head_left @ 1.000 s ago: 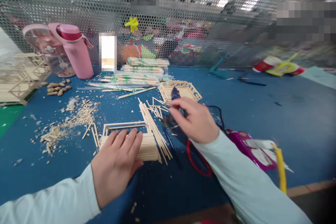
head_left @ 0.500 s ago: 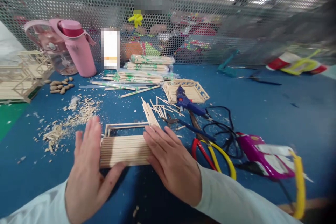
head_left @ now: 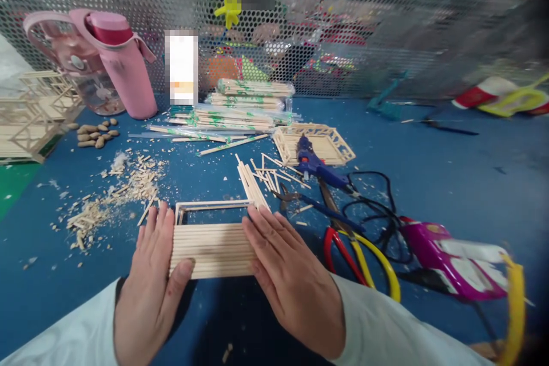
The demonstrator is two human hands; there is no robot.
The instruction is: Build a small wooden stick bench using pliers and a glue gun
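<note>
A frame of thin wooden sticks (head_left: 212, 249), part of it covered by sticks laid side by side, lies before me on the blue table. My left hand (head_left: 148, 286) rests against its left end, fingers stretched out and the thumb over the near left corner. Across the right end lies my right hand (head_left: 300, 280), its fingers flat and straight, hiding that edge. The far part of the frame is uncovered and shows a thin rail (head_left: 214, 204). Just beyond my right fingertips is a bundle of loose sticks (head_left: 253, 186).
A blue glue gun (head_left: 317, 167) leans on a stick tray (head_left: 283, 143). Pliers with red and yellow handles (head_left: 388, 274), cable and a magenta tool (head_left: 454, 257) lie right. Bagged sticks (head_left: 253, 88), peanuts (head_left: 92, 136), scraps (head_left: 141, 177) and a pink bottle (head_left: 128, 74) stand beyond.
My left hand has drawn in tighter along the frame's left end, its thumb covering less of the sticks. The right hand stays on the right end. The view has shifted slightly.
</note>
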